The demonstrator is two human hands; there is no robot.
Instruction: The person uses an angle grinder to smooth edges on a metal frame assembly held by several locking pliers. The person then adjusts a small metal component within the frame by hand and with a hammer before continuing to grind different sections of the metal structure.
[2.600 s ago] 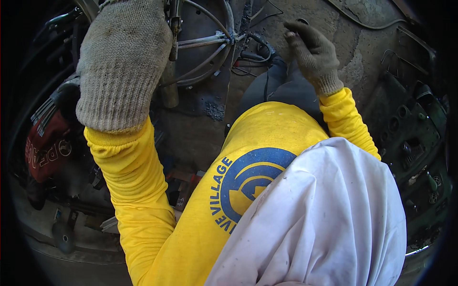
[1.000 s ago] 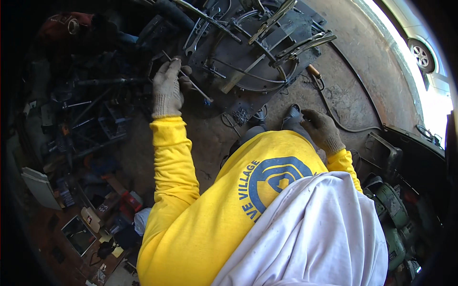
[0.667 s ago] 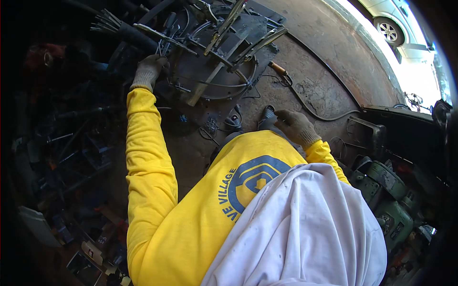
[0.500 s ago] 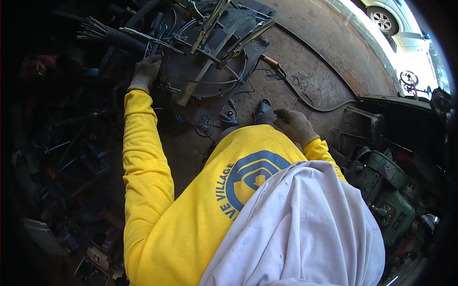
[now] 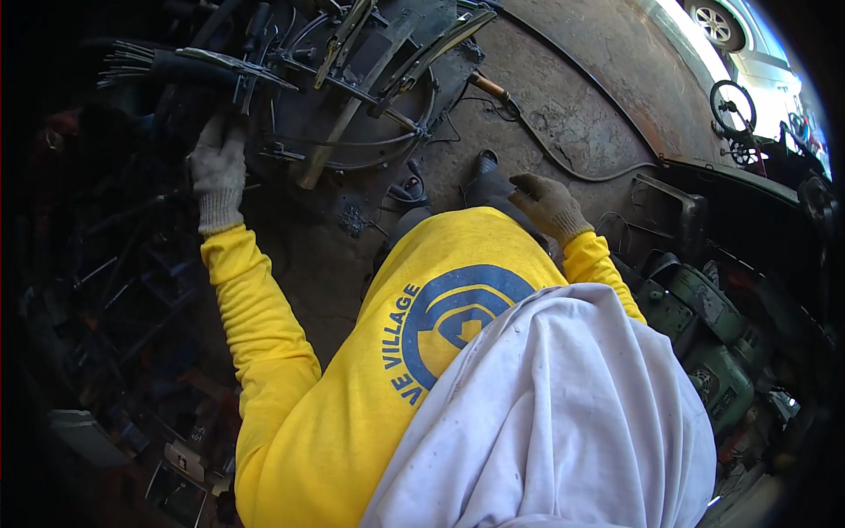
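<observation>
My left hand (image 5: 218, 172), in a light knitted glove, reaches beside the left edge of a dark metal table. Its fingers stretch away from me into shadow just below a dark tube (image 5: 198, 70) holding a bundle of thin rods (image 5: 128, 63). I see nothing in its grip, though the fingertips are dim. Right of it lies a round metal ring (image 5: 374, 165), crossed by a flat bar (image 5: 327, 145) and several long-handled clamps (image 5: 422, 66). My right hand (image 5: 547, 205), gloved too, rests by my right knee with fingers loosely extended, holding nothing.
A cable (image 5: 563, 165) with a copper-coloured end (image 5: 487, 85) runs over the floor, right of the metal table. Green machinery (image 5: 704, 317) stands at my right. Dark clutter fills the left side. A bicycle (image 5: 735, 114) and a parked vehicle (image 5: 717, 26) are outside.
My left hand has moved left and nearer to me, away from the clamps by the ring, and its fingers have straightened. My right hand stays by the knee. The view has shifted slightly.
</observation>
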